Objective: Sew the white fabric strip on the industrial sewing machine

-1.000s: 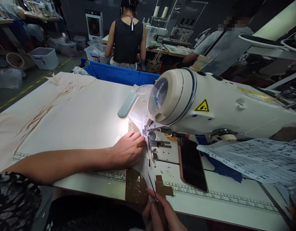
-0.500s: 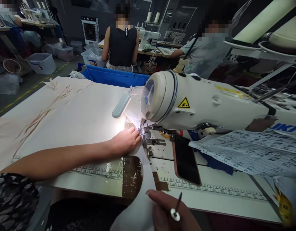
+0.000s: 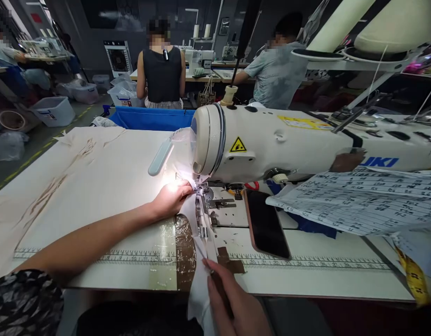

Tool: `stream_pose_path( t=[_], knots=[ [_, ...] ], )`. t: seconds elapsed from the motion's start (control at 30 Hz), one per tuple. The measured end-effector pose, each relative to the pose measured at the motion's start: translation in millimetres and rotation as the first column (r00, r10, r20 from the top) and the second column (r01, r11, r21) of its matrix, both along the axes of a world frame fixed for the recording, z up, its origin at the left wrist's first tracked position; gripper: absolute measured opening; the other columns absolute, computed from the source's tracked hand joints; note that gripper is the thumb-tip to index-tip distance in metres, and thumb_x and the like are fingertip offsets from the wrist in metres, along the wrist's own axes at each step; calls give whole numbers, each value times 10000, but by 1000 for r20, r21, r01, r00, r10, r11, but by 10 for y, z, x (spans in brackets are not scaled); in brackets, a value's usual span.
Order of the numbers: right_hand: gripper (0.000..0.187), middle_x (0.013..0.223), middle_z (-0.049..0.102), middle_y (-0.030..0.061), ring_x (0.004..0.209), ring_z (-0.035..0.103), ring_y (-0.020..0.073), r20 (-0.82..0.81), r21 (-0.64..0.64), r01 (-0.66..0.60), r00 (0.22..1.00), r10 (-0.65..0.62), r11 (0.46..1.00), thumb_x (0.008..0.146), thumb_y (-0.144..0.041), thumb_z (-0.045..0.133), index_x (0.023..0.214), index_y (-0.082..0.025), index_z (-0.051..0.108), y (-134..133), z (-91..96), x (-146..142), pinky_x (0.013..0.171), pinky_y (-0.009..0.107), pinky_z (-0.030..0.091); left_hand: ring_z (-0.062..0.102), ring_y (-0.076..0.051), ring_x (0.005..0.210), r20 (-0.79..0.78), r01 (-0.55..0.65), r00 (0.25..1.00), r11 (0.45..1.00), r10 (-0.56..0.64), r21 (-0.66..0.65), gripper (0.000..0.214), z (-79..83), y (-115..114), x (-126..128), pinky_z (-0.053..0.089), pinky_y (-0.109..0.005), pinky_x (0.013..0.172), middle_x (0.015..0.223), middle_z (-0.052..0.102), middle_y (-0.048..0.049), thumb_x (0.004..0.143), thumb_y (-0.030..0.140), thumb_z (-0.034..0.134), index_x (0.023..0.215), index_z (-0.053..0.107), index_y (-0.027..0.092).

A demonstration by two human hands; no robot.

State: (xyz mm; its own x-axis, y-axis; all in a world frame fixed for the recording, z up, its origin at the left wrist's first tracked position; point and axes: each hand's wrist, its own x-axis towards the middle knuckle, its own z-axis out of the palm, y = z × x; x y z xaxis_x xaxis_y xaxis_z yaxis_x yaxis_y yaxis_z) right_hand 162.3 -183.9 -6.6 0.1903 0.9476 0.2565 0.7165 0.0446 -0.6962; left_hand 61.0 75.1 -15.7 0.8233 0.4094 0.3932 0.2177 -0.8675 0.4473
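My left hand [image 3: 171,198] rests closed on a strip of white fabric [image 3: 198,261] right beside the presser foot [image 3: 201,191] of the cream sewing machine [image 3: 271,144]. The fabric runs from the needle toward me and hangs over the table's front edge. My right hand [image 3: 236,305] is at the front edge, pinched on the fabric together with a thin dark pointed tool [image 3: 215,275] that lies along it. The machine's lamp lights the spot at my left fingers.
A black phone [image 3: 266,224] lies on the machine bed right of the needle plate. Printed sheets [image 3: 362,200] overhang at the right. A pale cloth piece [image 3: 61,163] covers the table's left. A blue bin [image 3: 149,116] and two people at other machines are behind.
My left hand slid forward along the fabric to the presser foot. My right hand turned the thin tool from upright to lying along the fabric. The camera view shifted right.
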Motion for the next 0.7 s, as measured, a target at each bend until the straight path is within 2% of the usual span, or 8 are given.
stream_pose_path(
  t=[0.1, 0.23, 0.37, 0.47, 0.57, 0.7],
  knots=[
    [287, 1063, 766, 60, 853, 760, 206, 133, 75, 137, 980, -146, 988, 1041, -286, 425, 1298, -225, 538, 143, -54, 52, 631, 233, 585, 580, -193, 778, 98, 39, 995, 990, -26, -132, 279, 40, 12, 1, 493, -326, 718, 816, 627, -53, 959, 358, 518, 737, 547, 191],
    [311, 877, 770, 54, 635, 733, 200, 248, 237, 304, 899, -360, 923, 1044, -291, 376, 1244, -154, 572, 412, -139, 53, 495, 251, 526, 527, -178, 722, 110, 39, 994, 981, -18, -191, 341, 105, 2, 1, 479, -325, 706, 746, 566, -34, 938, 412, 493, 669, 472, 204],
    [298, 963, 779, 69, 742, 750, 176, 365, 336, 271, 846, -390, 902, 1019, -198, 382, 1160, -135, 636, 649, -148, 64, 588, 230, 528, 543, -177, 742, 94, 41, 995, 982, -24, -185, 304, 121, -3, 6, 479, -317, 702, 775, 582, -39, 920, 417, 495, 706, 499, 200],
    [313, 892, 779, 45, 671, 731, 160, 405, 373, 272, 813, -419, 887, 1009, -168, 369, 1097, -140, 668, 762, -107, 60, 544, 241, 480, 538, -168, 726, 77, 44, 997, 985, -32, -168, 286, 120, -2, 7, 464, -306, 683, 773, 579, -37, 933, 378, 484, 720, 520, 192],
    [315, 824, 762, 27, 600, 699, 154, 402, 377, 280, 809, -428, 883, 1004, -148, 361, 1071, -151, 669, 808, -77, 41, 496, 259, 431, 518, -163, 693, 56, 33, 998, 987, -25, -156, 315, 126, 0, 4, 446, -294, 648, 741, 551, -31, 947, 388, 476, 700, 505, 194],
    [310, 780, 746, 12, 573, 679, 144, 381, 371, 276, 826, -416, 887, 1008, -153, 348, 1053, -163, 655, 811, -80, 34, 480, 252, 397, 563, -178, 753, 14, -3, 1000, 982, 5, -188, 288, 132, 1, -8, 481, -307, 700, 816, 594, -47, 952, 408, 488, 788, 563, 184]
  ],
)
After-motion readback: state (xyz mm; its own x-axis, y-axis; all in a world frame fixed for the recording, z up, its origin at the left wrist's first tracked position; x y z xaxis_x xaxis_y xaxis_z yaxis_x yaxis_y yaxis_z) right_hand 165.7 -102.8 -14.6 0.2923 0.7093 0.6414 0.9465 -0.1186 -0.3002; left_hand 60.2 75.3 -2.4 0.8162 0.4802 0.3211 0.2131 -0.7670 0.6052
